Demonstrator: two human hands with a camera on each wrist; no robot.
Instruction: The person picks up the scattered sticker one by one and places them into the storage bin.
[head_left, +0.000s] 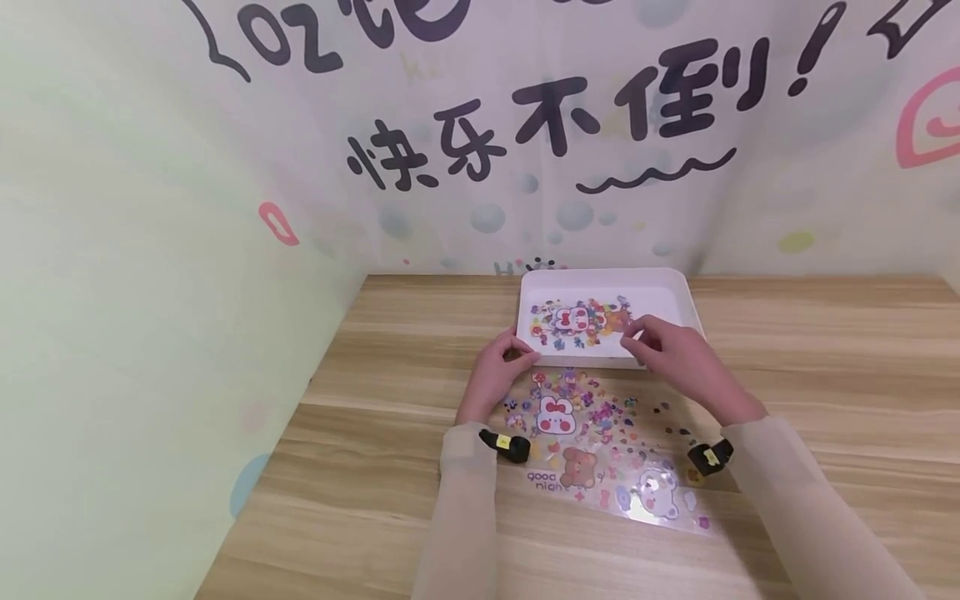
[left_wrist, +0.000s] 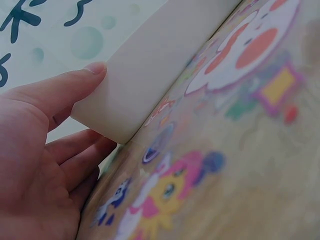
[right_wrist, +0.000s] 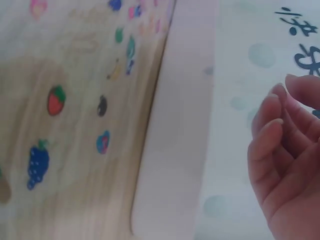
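your left hand (head_left: 501, 360) rests against the near left corner of the white tray (head_left: 678, 287), thumb pressed flat on its outer wall and the other fingers relaxed below (nothing is gripped). your right hand (head_left: 671, 350) hovers over the tray's near right edge, fingers loosely curled and holding nothing that shows. a sticker sheet (head_left: 573, 323) lies inside the tray. a second, clear sticker sheet (head_left: 600, 446) lies on the wooden table (head_left: 825, 375) just in front of the tray's near edge, between your wrists.
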